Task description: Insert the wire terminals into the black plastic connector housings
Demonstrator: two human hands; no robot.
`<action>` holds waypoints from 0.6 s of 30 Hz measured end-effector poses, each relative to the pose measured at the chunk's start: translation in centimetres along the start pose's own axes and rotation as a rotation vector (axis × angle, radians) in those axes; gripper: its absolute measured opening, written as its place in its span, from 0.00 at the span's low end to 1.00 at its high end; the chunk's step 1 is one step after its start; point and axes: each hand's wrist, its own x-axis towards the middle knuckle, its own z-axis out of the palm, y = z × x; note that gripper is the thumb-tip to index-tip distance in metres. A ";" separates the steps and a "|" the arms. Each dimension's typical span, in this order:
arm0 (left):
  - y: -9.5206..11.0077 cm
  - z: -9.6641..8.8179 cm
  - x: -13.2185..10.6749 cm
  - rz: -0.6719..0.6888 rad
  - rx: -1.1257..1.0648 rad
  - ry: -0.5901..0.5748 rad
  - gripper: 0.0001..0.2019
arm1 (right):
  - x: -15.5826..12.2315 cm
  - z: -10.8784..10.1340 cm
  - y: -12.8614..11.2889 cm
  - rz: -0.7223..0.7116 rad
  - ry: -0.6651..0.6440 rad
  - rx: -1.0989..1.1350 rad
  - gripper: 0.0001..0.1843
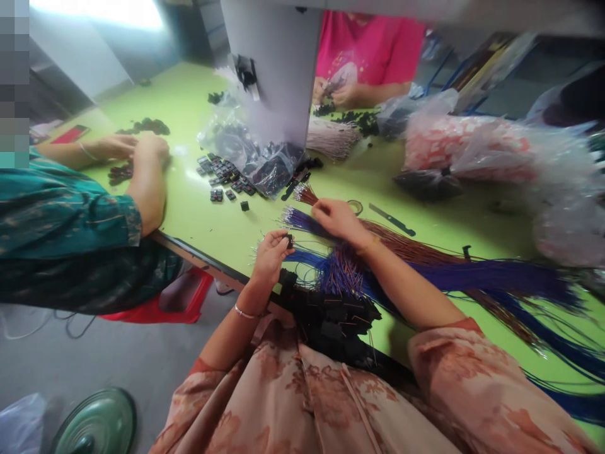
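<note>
Here the left grip [271, 253] partly hides its pinched block [290, 241], the right grip [339, 219] unclear.

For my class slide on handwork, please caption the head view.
Left hand holding a small black block, right hand at brown wires and blue wires on a green table.

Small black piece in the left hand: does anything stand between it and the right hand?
Nothing upright is visible between the black piece in the left hand and the right hand; only the purple wires lie there, low over the green tabletop.
</note>
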 end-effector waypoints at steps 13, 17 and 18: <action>-0.1 -0.3 0.3 -0.030 -0.007 -0.013 0.14 | 3.2 0.0 4.9 0.170 0.019 -0.339 0.12; -0.1 -0.1 0.2 -0.034 -0.019 -0.022 0.14 | 4.0 -0.1 3.6 0.125 0.038 -0.168 0.08; -0.1 0.0 0.2 -0.034 -0.020 -0.026 0.14 | 4.3 0.1 3.0 0.082 0.047 -0.113 0.07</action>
